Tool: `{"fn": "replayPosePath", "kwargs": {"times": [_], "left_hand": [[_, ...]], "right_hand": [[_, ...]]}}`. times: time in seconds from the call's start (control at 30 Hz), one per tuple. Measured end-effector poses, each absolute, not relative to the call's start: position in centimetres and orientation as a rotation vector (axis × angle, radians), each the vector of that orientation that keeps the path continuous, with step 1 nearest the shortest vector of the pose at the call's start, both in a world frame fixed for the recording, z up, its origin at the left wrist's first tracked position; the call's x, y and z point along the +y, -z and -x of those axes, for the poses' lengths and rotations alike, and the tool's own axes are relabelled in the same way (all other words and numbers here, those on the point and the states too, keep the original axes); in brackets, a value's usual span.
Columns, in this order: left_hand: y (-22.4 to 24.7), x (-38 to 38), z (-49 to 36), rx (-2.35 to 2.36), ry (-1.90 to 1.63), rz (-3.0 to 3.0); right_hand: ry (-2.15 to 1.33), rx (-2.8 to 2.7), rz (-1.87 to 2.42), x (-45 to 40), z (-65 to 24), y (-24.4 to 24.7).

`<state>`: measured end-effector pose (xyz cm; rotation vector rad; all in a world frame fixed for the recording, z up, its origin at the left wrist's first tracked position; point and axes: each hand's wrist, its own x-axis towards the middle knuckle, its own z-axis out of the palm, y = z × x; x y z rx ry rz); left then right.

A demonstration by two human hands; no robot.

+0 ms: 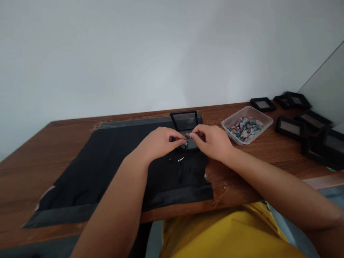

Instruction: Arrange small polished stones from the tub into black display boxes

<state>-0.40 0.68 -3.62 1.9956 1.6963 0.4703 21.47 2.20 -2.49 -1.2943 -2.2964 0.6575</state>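
Note:
A small black box point(191, 144) stands on the black mat with its framed lid point(184, 120) raised behind it. Both my hands meet over this box. My left hand point(161, 143) is closed in a pinch at the box's left side, right by a bluish, shiny piece point(185, 144). From the right, my right hand point(212, 141) pinches close to a small pinkish piece point(187, 135); whether it grips that piece is too small to tell. A thin white scrap point(181, 159) lies on the mat just in front of the box.
To the right, a clear plastic tub point(264, 125) holds many small pink, teal and white pieces. Several black framed boxes point(291, 127) lie at the table's right end. The black mat point(107, 168) is taped to the wooden table point(34, 150). A pale wall point(120, 61) rises behind.

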Motion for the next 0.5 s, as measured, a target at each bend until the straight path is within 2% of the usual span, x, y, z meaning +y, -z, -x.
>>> {"fn": "replayPosePath", "kwargs": {"times": [0.5], "left_hand": [[4.16, 0.96, -0.16, 1.625, -0.334, -2.004]], "right_hand": [[-0.594, -2.342, 1.275, 2.32, -21.43, 2.53]]}}
